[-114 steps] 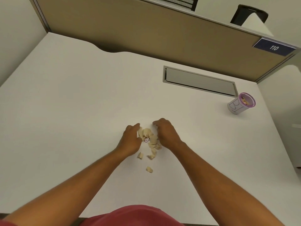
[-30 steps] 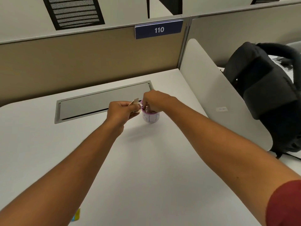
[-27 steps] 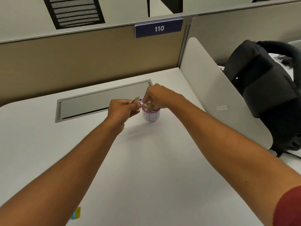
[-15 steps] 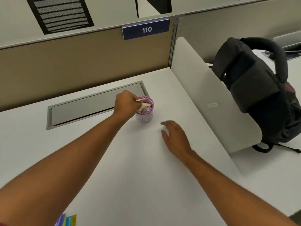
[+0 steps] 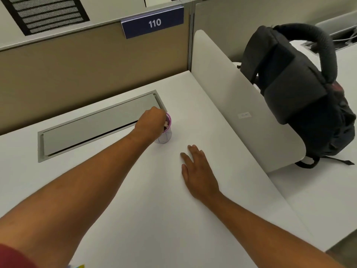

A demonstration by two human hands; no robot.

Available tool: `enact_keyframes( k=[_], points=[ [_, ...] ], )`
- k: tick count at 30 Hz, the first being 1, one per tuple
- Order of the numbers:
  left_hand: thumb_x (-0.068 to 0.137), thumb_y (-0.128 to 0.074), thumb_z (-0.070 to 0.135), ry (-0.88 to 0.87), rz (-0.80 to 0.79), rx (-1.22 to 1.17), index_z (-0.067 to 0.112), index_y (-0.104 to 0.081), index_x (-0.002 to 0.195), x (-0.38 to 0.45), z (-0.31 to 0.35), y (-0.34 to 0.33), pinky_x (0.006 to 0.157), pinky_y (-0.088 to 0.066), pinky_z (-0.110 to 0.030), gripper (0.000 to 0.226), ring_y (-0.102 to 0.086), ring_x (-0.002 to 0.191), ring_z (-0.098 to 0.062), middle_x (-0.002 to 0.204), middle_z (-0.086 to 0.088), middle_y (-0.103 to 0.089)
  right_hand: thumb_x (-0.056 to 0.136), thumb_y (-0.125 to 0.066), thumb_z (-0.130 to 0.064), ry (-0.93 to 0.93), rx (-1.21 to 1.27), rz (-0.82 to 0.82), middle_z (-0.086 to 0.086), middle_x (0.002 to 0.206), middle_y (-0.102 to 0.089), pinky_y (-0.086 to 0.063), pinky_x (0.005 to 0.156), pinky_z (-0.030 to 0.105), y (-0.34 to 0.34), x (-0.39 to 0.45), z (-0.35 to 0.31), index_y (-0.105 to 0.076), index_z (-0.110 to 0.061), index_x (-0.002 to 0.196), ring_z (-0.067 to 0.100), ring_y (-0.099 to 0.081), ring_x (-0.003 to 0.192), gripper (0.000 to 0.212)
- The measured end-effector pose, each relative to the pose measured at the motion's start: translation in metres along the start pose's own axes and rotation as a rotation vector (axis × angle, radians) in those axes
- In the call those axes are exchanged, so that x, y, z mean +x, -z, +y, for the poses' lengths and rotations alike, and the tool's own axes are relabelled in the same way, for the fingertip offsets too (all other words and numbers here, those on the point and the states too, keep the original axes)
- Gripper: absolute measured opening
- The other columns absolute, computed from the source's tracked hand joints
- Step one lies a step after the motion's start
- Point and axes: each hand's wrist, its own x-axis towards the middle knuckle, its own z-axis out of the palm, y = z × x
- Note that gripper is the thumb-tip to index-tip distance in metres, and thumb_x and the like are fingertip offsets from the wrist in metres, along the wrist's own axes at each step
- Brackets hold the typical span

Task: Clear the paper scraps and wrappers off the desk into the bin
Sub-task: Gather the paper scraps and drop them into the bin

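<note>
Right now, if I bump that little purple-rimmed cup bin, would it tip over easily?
Probably. The cup bin looks small, thin-walled and taller than wide, so likely light. The left hand is over its rim, and a sideways nudge could topple it.

The white tabletop (image 5: 146, 200) ends at a tan partition along its far edge and a white divider panel along its right edge. A grey hatch (image 5: 96, 128) is set flush into it near the far edge. A small cup (image 5: 165, 134) with a purple rim stands just off the hatch's right end. The right hand (image 5: 199, 176) lies flat on the surface near the cup, toward the right edge. Coloured slips (image 5: 78, 266) show at the near edge.
</note>
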Motion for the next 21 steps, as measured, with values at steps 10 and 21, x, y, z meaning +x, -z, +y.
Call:
enact_keyframes(
  k=[10,21],
  points=[
    [0.089,-0.078,0.024,-0.043,0.121,0.025,0.013,-0.076,0.119,-0.010,-0.012,0.026,0.070,-0.045,-0.038,0.032,-0.067,0.090,-0.034,0.112,-0.015,-0.074,0.105,-0.039,-0.037,-0.045,0.061,-0.104,0.010,0.165,-0.031,-0.023,0.125,0.046,0.003,0.001,-0.001,-0.040,-0.020,0.155,0.027,-0.023,0.155,0.053],
    [0.093,-0.074,0.019,-0.146,0.078,0.228,0.012,-0.076,0.116,-0.010,-0.009,0.000,0.082,-0.051,-0.038,0.023,-0.069,0.098,-0.034,0.110,-0.016,-0.073,0.101,-0.032,-0.061,-0.020,0.024,-0.224,-0.002,0.170,-0.016,-0.008,0.128,0.050,0.009,0.006,0.001,-0.029,-0.032,0.158,0.023,-0.006,0.159,0.064]
  ],
)
